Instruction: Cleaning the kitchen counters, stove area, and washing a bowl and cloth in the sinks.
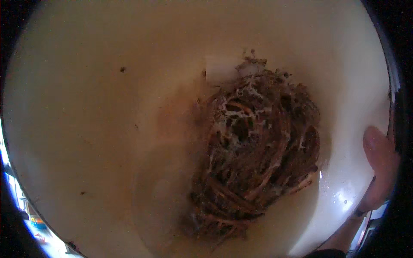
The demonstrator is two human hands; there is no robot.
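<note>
A large white bowl [351, 80], seen from above, fills most of the view. My right hand [382, 174] grips its right rim, with the thumb over the inner edge and the other fingers mostly hidden. Inside lies a tangled clump of dark brown, root-like fibres [251, 145], right of centre, with pale threads across its top. Cloudy brownish liquid [155, 161] appears to surround the clump's lower part. My left hand is out of view.
Small dark specks [122, 69] dot the bowl's left side. Beyond the lower left rim is a bright white surface [58, 243], with a small blue and orange object [38, 223] on or near it. A dark sleeve edge [327, 253] shows at the bottom right.
</note>
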